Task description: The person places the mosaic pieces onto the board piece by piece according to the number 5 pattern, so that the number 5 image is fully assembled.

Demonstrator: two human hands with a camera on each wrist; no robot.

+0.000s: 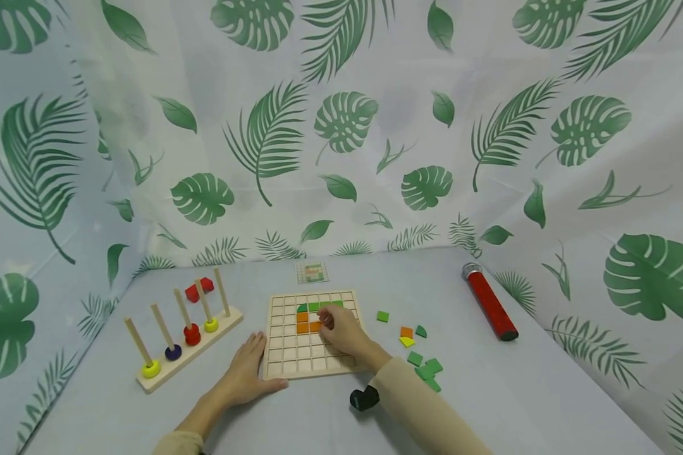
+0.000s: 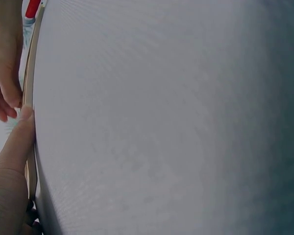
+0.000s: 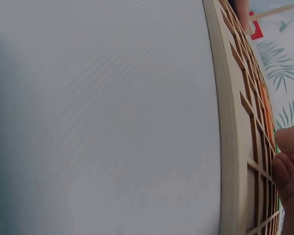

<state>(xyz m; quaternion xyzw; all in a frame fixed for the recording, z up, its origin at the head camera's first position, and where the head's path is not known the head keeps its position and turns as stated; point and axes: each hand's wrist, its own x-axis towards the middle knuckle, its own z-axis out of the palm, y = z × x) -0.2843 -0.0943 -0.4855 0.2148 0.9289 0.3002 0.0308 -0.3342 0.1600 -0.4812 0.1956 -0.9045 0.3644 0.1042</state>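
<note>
A square wooden grid board (image 1: 290, 360) lies on the table, with green tiles (image 1: 313, 307) and orange tiles (image 1: 302, 322) in some of its cells. My left hand (image 1: 241, 373) rests at the board's lower left corner, fingers along the left side and thumb against the front edge. Over the middle of the board, my right hand (image 1: 344, 330) has its fingers bent and thumb near the fingertips, close to an orange tile (image 1: 315, 327). Whether a tile is between those fingertips is hidden. In the right wrist view, the fingers of the right hand (image 3: 290, 166) touch the grid area.
Loose green tiles (image 1: 415, 358), an orange tile (image 1: 406, 332) and a yellow tile (image 1: 406, 342) lie right of the board. Left stands a peg rack (image 1: 193, 349) with coloured rings. A pattern card (image 1: 313, 272) lies behind the board; a red tube (image 1: 489, 302) lies far right.
</note>
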